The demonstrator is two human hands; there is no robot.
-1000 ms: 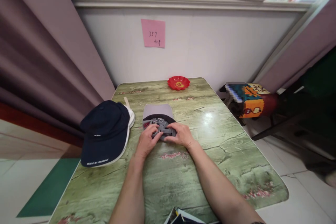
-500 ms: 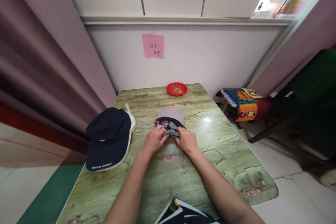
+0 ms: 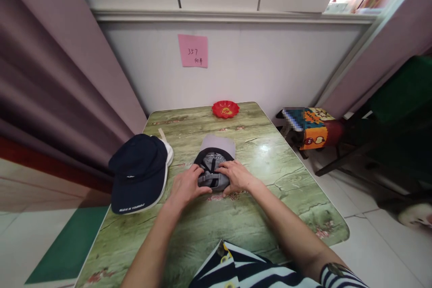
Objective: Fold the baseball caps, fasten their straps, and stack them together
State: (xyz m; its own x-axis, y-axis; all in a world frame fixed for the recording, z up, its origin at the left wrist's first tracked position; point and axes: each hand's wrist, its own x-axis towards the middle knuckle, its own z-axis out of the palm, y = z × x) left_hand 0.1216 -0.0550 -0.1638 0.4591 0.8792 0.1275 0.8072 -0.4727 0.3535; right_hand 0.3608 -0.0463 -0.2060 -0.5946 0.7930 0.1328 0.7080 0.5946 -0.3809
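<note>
A grey cap [image 3: 218, 144] lies upside down at the middle of the green wood-patterned table [image 3: 270, 180], its brim toward the wall and its dark inside facing up. My left hand [image 3: 187, 185] grips the cap's left rim, thumb outside at the near edge and fingertips inside. On the right side my right hand [image 3: 236, 175] holds the rim the same way, fingers reaching into the crown. A dark blue cap [image 3: 138, 171] sits at the table's left edge, with a white cap [image 3: 169, 153] partly hidden behind it.
A red scalloped dish [image 3: 225, 109] is near the table's back edge. Behind it is a wall with a pink note [image 3: 193, 51]. A stool with a colourful cover [image 3: 313, 130] stands to the right, and a purple curtain [image 3: 67, 54] hangs at the left.
The grey cap's crown has opened out toward me, showing more of its inside. Both hands have shifted slightly nearer and spread their thumbs and fingers wider. The camera view has tilted a little.
</note>
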